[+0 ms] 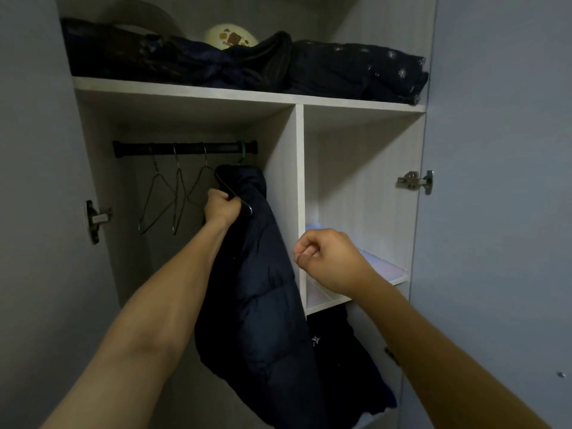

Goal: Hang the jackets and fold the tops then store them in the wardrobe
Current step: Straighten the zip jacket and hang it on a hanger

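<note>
The left hand [222,206] is raised into the left compartment of the wardrobe [299,187], its fingers curled tightly round the dark hanger [230,193] that carries the navy padded jacket [263,289]. The jacket hangs down from that grip, bunched at the top just under the right end of the black rail [185,148] and draping along the wardrobe's central divider. Whether the hanger's hook is already over the rail cannot be told; the jacket's top hides it.

The right hand [328,258] hovers in front of the right compartment, near the divider's front edge, its fingers curled into a loose fist with nothing in them. It sits apart from the jacket.

Three bare wire hangers [173,196] hang on the rail to the left of the jacket. Behind the right hand, pale folded tops [383,264] lie on the middle shelf of the right compartment. Below that shelf, dark clothing [337,345] with a small white star mark fills the lower space. The top shelf holds dark folded garments [356,69] across its width, with a cream-coloured round object [230,37] behind them.
</note>
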`<action>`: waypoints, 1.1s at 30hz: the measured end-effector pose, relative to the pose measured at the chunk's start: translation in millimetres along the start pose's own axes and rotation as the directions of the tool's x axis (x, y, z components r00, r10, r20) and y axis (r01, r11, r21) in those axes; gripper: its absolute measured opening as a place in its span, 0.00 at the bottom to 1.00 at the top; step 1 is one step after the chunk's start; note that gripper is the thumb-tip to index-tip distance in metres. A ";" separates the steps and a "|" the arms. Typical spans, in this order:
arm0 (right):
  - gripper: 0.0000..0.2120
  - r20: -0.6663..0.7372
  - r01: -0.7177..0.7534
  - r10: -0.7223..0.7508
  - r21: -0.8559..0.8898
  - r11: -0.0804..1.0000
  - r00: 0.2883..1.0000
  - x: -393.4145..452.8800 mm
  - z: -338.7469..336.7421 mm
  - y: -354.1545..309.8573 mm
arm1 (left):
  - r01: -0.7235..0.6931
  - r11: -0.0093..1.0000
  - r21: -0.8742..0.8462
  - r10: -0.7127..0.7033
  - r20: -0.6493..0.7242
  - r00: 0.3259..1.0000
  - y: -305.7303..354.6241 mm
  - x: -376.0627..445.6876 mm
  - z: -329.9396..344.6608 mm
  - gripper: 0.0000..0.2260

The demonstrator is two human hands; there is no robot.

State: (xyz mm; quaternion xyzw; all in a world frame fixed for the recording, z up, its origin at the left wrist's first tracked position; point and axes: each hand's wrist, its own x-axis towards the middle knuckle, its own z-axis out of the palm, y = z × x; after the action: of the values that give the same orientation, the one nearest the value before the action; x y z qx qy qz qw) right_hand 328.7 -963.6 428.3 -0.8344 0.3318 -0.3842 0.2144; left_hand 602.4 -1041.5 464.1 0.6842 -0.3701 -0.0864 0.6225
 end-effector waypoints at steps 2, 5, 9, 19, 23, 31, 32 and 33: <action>0.06 -0.011 -0.002 0.002 0.015 1.000 1.000 2.0 -1.3 -0.1 | 0.040 0.998 -0.041 -0.039 0.016 0.999 1.1 7.7 6.4 0.24; 0.06 -0.035 -0.021 0.022 0.038 0.999 0.999 1.9 -6.8 0.6 | 0.163 0.986 -0.045 -0.157 0.116 0.981 0.7 15.3 17.2 0.25; 0.08 -0.062 -0.051 0.052 0.009 0.999 0.997 -4.2 -19.5 5.9 | 0.199 0.979 -0.045 -0.190 0.151 0.970 -3.5 13.4 26.9 0.31; 0.07 -0.090 -0.067 0.068 0.013 0.998 0.994 -11.9 -34.8 8.7 | 0.107 0.994 -0.005 -0.107 0.048 0.993 -6.9 0.6 28.0 0.19; 0.08 -0.059 -0.080 0.082 0.039 0.996 0.995 -9.7 -32.4 4.6 | 0.059 0.998 -0.011 -0.058 0.075 0.995 -4.6 -1.0 23.3 0.27; 0.10 -0.040 -0.055 0.056 0.023 0.998 0.998 -7.3 -29.1 -0.3 | -0.005 0.988 0.153 -0.022 0.176 0.984 -9.1 -9.5 28.5 0.14; 0.09 -0.041 -0.053 0.054 0.028 0.998 0.998 -6.7 -29.4 -0.1 | 0.004 0.990 0.143 -0.028 0.165 0.986 -7.6 -10.6 28.8 0.14; 0.09 -0.041 -0.055 0.056 0.029 0.998 0.998 -6.3 -29.3 0.4 | 0.007 0.991 0.132 -0.028 0.156 0.987 -7.0 -9.3 29.5 0.18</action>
State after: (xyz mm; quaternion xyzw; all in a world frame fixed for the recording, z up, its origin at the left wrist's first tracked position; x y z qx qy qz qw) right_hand 302.6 -962.4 442.9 -0.8137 0.3538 -0.4001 0.2294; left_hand 581.5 -1059.4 448.3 0.7179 -0.4170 -0.1212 0.5442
